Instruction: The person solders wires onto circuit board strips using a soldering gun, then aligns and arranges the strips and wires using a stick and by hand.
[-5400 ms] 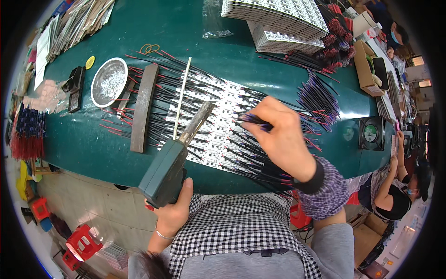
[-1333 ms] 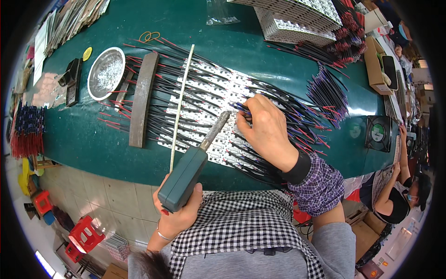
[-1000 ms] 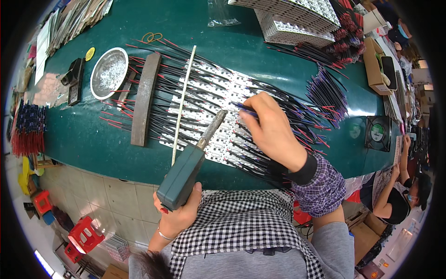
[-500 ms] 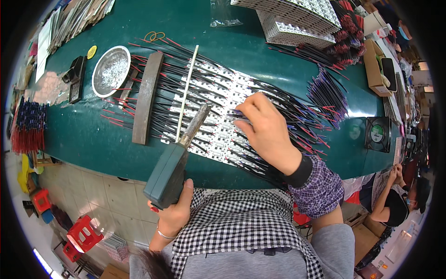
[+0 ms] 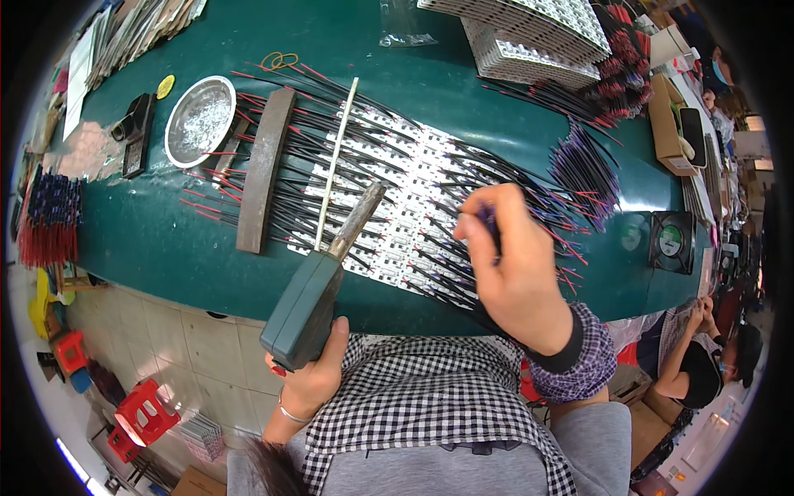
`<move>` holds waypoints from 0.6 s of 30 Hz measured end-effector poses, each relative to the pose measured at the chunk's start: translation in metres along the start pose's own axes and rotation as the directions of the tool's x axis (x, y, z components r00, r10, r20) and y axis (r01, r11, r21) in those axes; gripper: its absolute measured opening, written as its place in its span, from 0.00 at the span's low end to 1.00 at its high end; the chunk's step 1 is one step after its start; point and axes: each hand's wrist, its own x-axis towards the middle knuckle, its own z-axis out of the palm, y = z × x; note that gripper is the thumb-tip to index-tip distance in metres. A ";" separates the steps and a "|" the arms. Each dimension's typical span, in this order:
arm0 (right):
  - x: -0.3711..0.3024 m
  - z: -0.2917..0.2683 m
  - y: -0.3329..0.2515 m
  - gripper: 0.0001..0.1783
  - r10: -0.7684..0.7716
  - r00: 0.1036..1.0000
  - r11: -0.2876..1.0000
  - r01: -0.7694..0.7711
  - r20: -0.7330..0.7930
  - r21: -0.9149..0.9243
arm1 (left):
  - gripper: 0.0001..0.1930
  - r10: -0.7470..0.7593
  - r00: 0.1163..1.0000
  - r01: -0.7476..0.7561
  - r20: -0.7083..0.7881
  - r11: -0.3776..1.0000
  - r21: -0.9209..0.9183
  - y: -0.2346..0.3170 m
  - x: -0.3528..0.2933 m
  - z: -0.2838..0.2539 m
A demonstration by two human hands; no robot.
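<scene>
One white panel (image 5: 407,221) lies on the counter (image 5: 165,264), its black wires (image 5: 488,169) too many to count. Right of its middle, the right hand (image 5: 523,269) pinches dark strands (image 5: 486,217), number unclear; the left hand (image 5: 314,379) wraps one soldering iron (image 5: 302,310). The step looks like wire-joining, between joints; the next move calls for aligning a wire end. Beyond: one metal bar (image 5: 266,169), one thin stick (image 5: 340,149), one bowl (image 5: 184,103).

A brown box (image 5: 662,132) sits right of the right fingers (image 5: 506,202); a red stool (image 5: 155,424) stands far to their left.
</scene>
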 end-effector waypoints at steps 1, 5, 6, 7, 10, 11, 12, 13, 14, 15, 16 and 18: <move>0.000 0.006 0.006 0.09 -0.006 0.999 0.998 0.007 0.035 -0.055 | 0.23 0.000 1.000 0.000 0.000 1.000 -0.002 -0.001 -0.001 -0.001; 0.001 0.024 0.037 0.08 0.066 0.997 0.985 -0.057 0.049 -0.164 | 0.23 -0.013 0.997 0.011 0.079 1.000 0.020 0.000 -0.001 0.001; 0.001 0.027 0.038 0.08 0.097 0.995 0.975 -0.087 0.038 -0.206 | 0.23 0.016 0.997 -0.019 0.078 0.999 0.036 0.001 -0.003 0.000; 0.000 0.029 0.038 0.08 0.098 0.994 0.975 -0.088 0.041 -0.205 | 0.23 0.013 0.997 -0.016 0.077 0.999 0.037 0.000 -0.005 -0.001; 0.001 0.032 0.038 0.07 0.150 0.988 0.962 -0.139 0.028 -0.236 | 0.24 -0.059 0.993 0.058 0.106 0.998 0.014 -0.001 -0.004 -0.001; 0.001 0.033 0.038 0.07 0.151 0.988 0.961 -0.140 0.028 -0.237 | 0.17 0.034 0.998 -0.036 0.053 0.998 0.043 0.002 0.001 0.004; 0.000 0.034 0.038 0.07 0.139 0.990 0.959 -0.130 0.017 -0.252 | 0.10 0.129 0.992 -0.129 0.004 0.989 0.078 0.005 0.006 0.007; 0.000 0.036 0.039 0.07 0.127 0.992 0.956 -0.121 0.005 -0.266 | 0.10 0.130 0.992 -0.130 0.006 0.989 0.077 0.008 0.007 0.008; -0.001 0.037 0.040 0.07 0.128 0.992 0.956 -0.123 0.004 -0.266 | 0.10 0.120 0.992 -0.124 0.045 0.988 0.095 0.011 0.008 0.008; -0.001 0.039 0.041 0.07 0.106 0.994 0.953 -0.109 -0.023 -0.282 | 0.10 0.110 0.991 -0.119 0.082 0.986 0.114 0.013 0.009 0.008; -0.001 0.041 0.042 0.07 0.084 0.995 0.950 -0.095 -0.050 -0.298 | 0.10 0.110 0.990 -0.120 0.085 0.986 0.114 0.014 0.010 0.008; -0.002 0.045 0.044 0.07 0.066 0.996 0.946 -0.082 -0.062 -0.313 | 0.09 0.113 0.984 -0.132 0.136 0.982 0.133 0.015 0.012 0.008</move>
